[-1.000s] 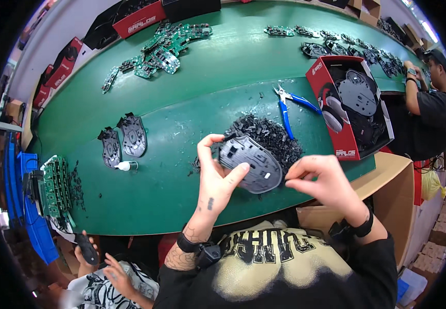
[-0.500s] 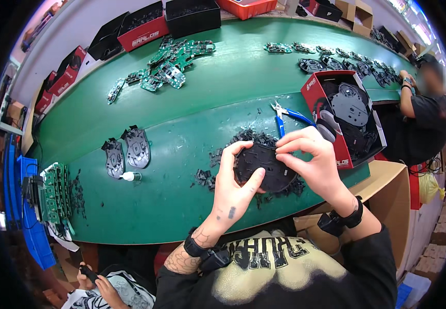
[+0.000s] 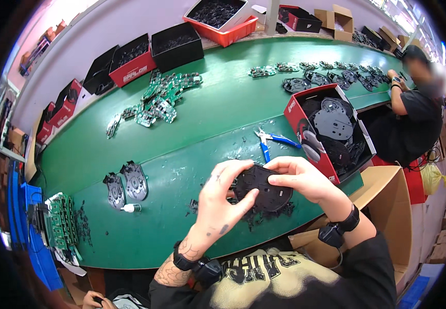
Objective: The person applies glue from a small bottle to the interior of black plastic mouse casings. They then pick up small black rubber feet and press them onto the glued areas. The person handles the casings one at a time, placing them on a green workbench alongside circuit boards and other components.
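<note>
Both my hands hold a dark, rounded plastic mouse base shell [image 3: 266, 188] above the bench. My left hand [image 3: 220, 198] grips its left side, with the thumb across the face and the fingers along the upper edge. At the upper right edge, my right hand [image 3: 308, 180] pinches the shell between thumb and fingers. Whether a small bit is also between those fingertips is hidden. Black plastic scraps [image 3: 256, 221] lie beneath and around the shell. Beyond the hands rest blue-handled cutting pliers [image 3: 284, 140] with their jaws apart.
A red box [image 3: 305, 136] of black and grey plates stands at right. Two mouse shells [image 3: 134, 180] and a small bottle [image 3: 131, 208] lie left. Green circuit boards [image 3: 156, 103] are heaped farther back. A co-worker [image 3: 413, 113] sits at far right beside rows of parts.
The view has shifted, so the bench things sit lower in it. My right fingers have moved from a raised pinch at the shell's top edge to a closer hold, thumb over its face.
</note>
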`<action>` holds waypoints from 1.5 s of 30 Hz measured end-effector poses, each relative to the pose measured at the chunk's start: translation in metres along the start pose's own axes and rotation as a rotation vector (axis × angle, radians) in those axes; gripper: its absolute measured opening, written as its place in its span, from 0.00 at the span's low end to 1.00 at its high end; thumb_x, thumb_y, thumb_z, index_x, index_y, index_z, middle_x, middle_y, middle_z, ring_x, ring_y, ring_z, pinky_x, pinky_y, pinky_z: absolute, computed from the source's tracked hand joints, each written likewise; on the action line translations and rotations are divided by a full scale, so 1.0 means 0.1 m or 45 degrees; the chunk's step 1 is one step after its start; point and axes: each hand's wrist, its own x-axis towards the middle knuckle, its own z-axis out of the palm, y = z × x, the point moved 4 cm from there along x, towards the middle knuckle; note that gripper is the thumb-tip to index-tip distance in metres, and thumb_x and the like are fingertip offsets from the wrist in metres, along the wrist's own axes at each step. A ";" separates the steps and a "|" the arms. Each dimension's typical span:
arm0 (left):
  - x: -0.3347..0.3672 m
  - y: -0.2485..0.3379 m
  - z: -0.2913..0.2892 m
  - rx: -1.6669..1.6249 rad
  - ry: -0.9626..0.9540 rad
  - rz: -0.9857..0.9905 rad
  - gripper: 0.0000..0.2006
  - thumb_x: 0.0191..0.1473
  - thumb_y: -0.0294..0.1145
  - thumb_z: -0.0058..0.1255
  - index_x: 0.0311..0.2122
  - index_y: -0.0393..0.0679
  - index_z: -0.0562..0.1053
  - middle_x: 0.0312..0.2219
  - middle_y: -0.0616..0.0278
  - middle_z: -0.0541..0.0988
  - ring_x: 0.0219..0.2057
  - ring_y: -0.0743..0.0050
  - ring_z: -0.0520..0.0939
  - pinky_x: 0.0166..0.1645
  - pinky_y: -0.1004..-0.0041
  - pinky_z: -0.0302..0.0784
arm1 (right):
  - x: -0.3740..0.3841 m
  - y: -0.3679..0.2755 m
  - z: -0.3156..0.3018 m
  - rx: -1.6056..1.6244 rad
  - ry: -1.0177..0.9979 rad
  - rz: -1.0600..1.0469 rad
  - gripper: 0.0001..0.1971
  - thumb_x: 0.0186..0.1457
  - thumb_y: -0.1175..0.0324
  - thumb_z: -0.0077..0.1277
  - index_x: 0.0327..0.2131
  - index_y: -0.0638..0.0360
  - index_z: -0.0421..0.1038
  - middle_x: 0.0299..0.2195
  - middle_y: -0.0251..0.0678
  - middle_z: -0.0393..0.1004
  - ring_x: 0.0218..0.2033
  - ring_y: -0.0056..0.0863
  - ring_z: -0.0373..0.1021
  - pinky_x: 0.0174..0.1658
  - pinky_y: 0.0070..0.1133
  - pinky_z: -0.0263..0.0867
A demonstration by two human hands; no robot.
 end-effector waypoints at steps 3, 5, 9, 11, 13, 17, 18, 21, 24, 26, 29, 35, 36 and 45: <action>0.13 0.01 -0.01 -0.037 -0.152 -0.031 0.09 0.42 0.26 0.62 0.33 0.44 0.79 0.40 0.60 0.73 0.38 0.77 0.76 0.29 0.81 0.76 | 0.00 -0.04 -0.11 -0.035 0.026 -0.034 0.16 0.51 0.71 0.55 0.43 0.68 0.70 0.38 0.34 0.74 0.38 0.18 0.70 0.43 0.16 0.66; 0.22 0.01 -0.01 -0.045 -0.177 -0.016 0.10 0.42 0.26 0.62 0.34 0.44 0.79 0.39 0.61 0.73 0.38 0.78 0.76 0.29 0.81 0.75 | -0.02 -0.06 -0.14 -0.059 0.092 -0.044 0.18 0.51 0.70 0.56 0.45 0.68 0.70 0.38 0.34 0.75 0.38 0.18 0.70 0.43 0.17 0.67; 0.40 -0.06 -0.08 -0.090 -0.176 -0.076 0.10 0.42 0.24 0.62 0.34 0.43 0.78 0.40 0.62 0.73 0.35 0.79 0.76 0.29 0.83 0.74 | -0.20 -0.34 -0.12 -0.682 0.574 -0.408 0.23 0.47 0.67 0.60 0.46 0.69 0.68 0.38 0.41 0.75 0.39 0.27 0.71 0.42 0.21 0.68; 0.56 -0.23 -0.10 -0.134 -0.144 -0.082 0.09 0.43 0.23 0.60 0.34 0.41 0.78 0.41 0.61 0.72 0.34 0.79 0.76 0.30 0.84 0.74 | -0.36 -0.55 -0.07 -0.960 0.828 -0.846 0.23 0.44 0.68 0.61 0.44 0.67 0.70 0.38 0.43 0.74 0.40 0.34 0.71 0.41 0.24 0.68; 0.87 -0.41 -0.10 -0.030 -0.041 -0.009 0.08 0.44 0.26 0.60 0.33 0.41 0.78 0.37 0.64 0.75 0.33 0.78 0.76 0.34 0.79 0.74 | -0.52 -0.69 -0.02 -1.134 0.795 -1.256 0.17 0.43 0.74 0.60 0.39 0.65 0.72 0.34 0.41 0.75 0.36 0.35 0.72 0.40 0.26 0.68; 1.62 -0.91 0.10 0.181 0.228 0.039 0.09 0.44 0.35 0.59 0.31 0.44 0.78 0.30 0.62 0.78 0.32 0.71 0.77 0.38 0.72 0.73 | -0.59 -0.74 0.18 -1.113 0.561 -1.476 0.15 0.39 0.82 0.57 0.36 0.64 0.74 0.28 0.37 0.75 0.30 0.33 0.72 0.36 0.24 0.68; 1.80 -1.06 0.21 0.276 0.249 -0.015 0.10 0.43 0.39 0.59 0.30 0.47 0.78 0.30 0.59 0.78 0.32 0.66 0.78 0.37 0.69 0.73 | -0.55 -0.71 0.20 -1.107 0.520 -1.445 0.16 0.38 0.82 0.56 0.36 0.64 0.74 0.28 0.36 0.75 0.30 0.32 0.72 0.35 0.24 0.68; 2.17 -1.46 0.56 0.444 0.332 -0.093 0.11 0.43 0.43 0.59 0.29 0.49 0.78 0.31 0.57 0.77 0.34 0.58 0.78 0.39 0.63 0.73 | -0.42 -0.57 0.23 -1.071 0.429 -1.332 0.18 0.40 0.83 0.55 0.40 0.63 0.73 0.27 0.37 0.75 0.27 0.32 0.71 0.32 0.23 0.68; 2.29 -1.36 0.85 0.626 0.401 -0.053 0.11 0.41 0.43 0.59 0.28 0.49 0.76 0.29 0.56 0.74 0.36 0.56 0.76 0.39 0.61 0.72 | -0.43 -0.55 0.21 -1.078 0.422 -1.277 0.17 0.41 0.82 0.55 0.39 0.63 0.73 0.27 0.38 0.75 0.25 0.31 0.71 0.29 0.23 0.67; 2.32 -1.31 0.94 0.555 0.344 -0.052 0.12 0.41 0.43 0.60 0.28 0.48 0.76 0.30 0.56 0.73 0.36 0.56 0.76 0.39 0.60 0.72 | -0.44 -0.57 0.20 -1.079 0.407 -1.232 0.16 0.41 0.82 0.55 0.38 0.63 0.74 0.26 0.38 0.75 0.24 0.31 0.71 0.29 0.23 0.67; 2.33 -1.31 1.01 0.583 0.235 0.051 0.16 0.44 0.44 0.57 0.36 0.47 0.73 0.33 0.54 0.74 0.37 0.56 0.76 0.40 0.61 0.72 | -0.43 -0.55 0.25 -1.071 0.386 -1.205 0.15 0.41 0.82 0.56 0.37 0.62 0.74 0.26 0.38 0.75 0.23 0.30 0.70 0.28 0.22 0.67; 2.35 -1.25 0.29 1.281 0.350 0.231 0.23 0.51 0.46 0.48 0.50 0.46 0.67 0.45 0.51 0.71 0.50 0.52 0.70 0.47 0.52 0.68 | -0.52 -0.61 0.31 -1.088 0.310 -1.242 0.15 0.39 0.83 0.56 0.35 0.62 0.75 0.21 0.34 0.73 0.22 0.29 0.71 0.26 0.21 0.67; 2.32 -1.32 0.06 1.616 0.391 0.189 0.24 0.52 0.46 0.47 0.52 0.48 0.66 0.49 0.52 0.69 0.53 0.52 0.66 0.48 0.46 0.67 | -0.52 -0.61 0.31 -1.076 0.313 -1.252 0.15 0.39 0.84 0.55 0.34 0.62 0.75 0.20 0.33 0.74 0.21 0.27 0.71 0.26 0.20 0.66; 2.04 -2.00 -1.17 1.617 0.167 -0.118 0.26 0.50 0.30 0.49 0.55 0.63 0.60 0.45 0.59 0.69 0.49 0.53 0.70 0.47 0.36 0.64 | -0.51 -0.59 0.25 -1.063 0.301 -1.212 0.15 0.39 0.83 0.56 0.35 0.60 0.76 0.21 0.33 0.73 0.21 0.28 0.70 0.26 0.21 0.66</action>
